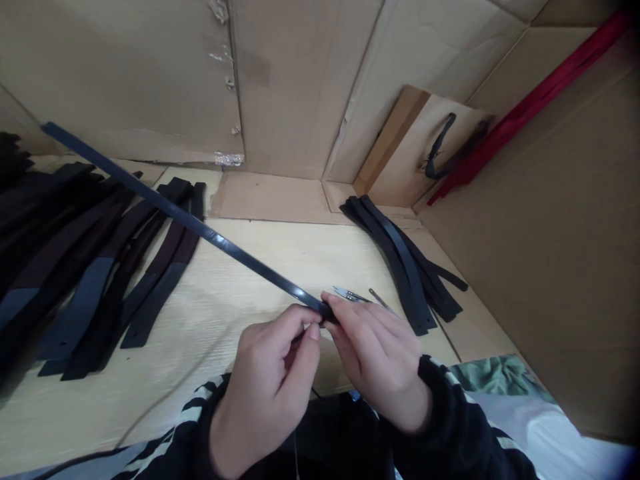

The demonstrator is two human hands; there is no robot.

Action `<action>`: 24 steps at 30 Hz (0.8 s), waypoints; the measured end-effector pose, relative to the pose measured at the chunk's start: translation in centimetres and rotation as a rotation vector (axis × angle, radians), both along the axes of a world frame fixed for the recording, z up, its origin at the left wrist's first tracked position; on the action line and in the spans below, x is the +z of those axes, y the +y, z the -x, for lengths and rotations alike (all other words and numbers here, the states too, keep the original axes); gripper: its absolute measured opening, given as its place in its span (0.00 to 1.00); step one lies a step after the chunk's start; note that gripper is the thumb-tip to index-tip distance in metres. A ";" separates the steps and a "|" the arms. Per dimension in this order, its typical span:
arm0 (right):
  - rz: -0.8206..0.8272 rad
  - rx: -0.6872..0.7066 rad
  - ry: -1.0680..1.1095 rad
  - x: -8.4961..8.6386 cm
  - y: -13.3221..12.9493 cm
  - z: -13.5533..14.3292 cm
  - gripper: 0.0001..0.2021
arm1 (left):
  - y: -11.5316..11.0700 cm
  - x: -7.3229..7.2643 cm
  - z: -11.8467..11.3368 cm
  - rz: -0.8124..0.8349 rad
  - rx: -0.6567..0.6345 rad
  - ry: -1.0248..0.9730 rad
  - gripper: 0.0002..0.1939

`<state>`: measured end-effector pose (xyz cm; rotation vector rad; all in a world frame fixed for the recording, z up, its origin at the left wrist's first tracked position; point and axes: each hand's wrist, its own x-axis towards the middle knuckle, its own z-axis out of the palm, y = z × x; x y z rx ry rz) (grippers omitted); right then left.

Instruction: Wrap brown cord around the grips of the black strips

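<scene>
A long, narrow, shiny dark strip point(240, 252) slants from the upper left down to my hands in front of me. My right hand point(377, 347) pinches its near end between thumb and fingers. Right beside it, my left hand point(280, 377) is closed in a pinch at the same end, fingertips touching the strip. Whether something small sits between the left fingertips is hidden. Just beyond my right hand lie small thread snips point(350, 294) and a thin dark metal tool point(381, 300), both partly covered by the hand.
A large heap of dark curved strips point(100, 267) covers the table's left side. A smaller pile of black strips point(400, 260) lies at the right. Cardboard walls point(295, 80) enclose the table point(240, 227). A red strip point(530, 107) runs along the right wall; green cloth point(495, 377) lies below.
</scene>
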<state>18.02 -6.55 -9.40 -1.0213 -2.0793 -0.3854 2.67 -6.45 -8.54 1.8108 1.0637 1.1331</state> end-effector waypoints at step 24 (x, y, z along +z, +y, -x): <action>0.125 0.044 0.202 0.4 -1.0 1.0 0.19 | -0.7 -1.0 -1.2 -0.185 0.241 0.024 0.04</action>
